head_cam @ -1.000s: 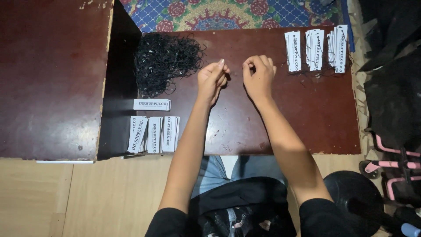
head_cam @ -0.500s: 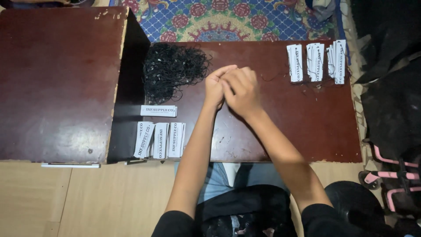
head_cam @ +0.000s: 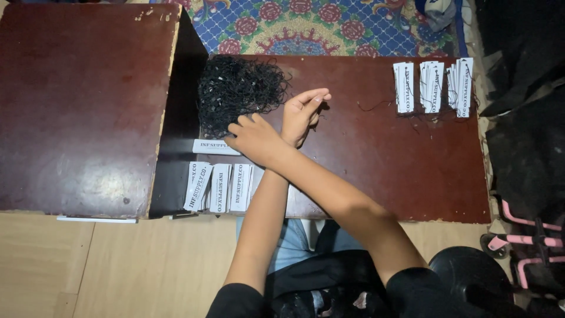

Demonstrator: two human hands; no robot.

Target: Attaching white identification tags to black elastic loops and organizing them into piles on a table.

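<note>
Dark red-brown wood: a low table [head_cam: 412, 176] carries the work, with a second, scuffed table [head_cam: 76, 106] abutting it beyond the right hand, a patterned floral rug [head_cam: 329, 26] past the fingertips and pale floor boards [head_cam: 118, 265] on the near side. Change since half a second ago: the hands were bunched together at mid-table; now the arms are crossed, the right hand [head_cam: 256, 138] reaching over the left forearm toward a single white paper tag [head_cam: 215, 146] lying just beside its knuckles, fingers curled and half closed, whether it grips the tag I cannot tell. The left hand [head_cam: 301, 115] has stayed put, fingers extended and loosely together, nothing seen in it. Reads as a fresh tag being fetched. Black string tangle [head_cam: 238, 97] lies just beyond the right hand. Tag stacks [head_cam: 220, 187] sit nearer the body; three finished-looking bundles [head_cam: 432, 85] lie well apart, past the left hand.
</note>
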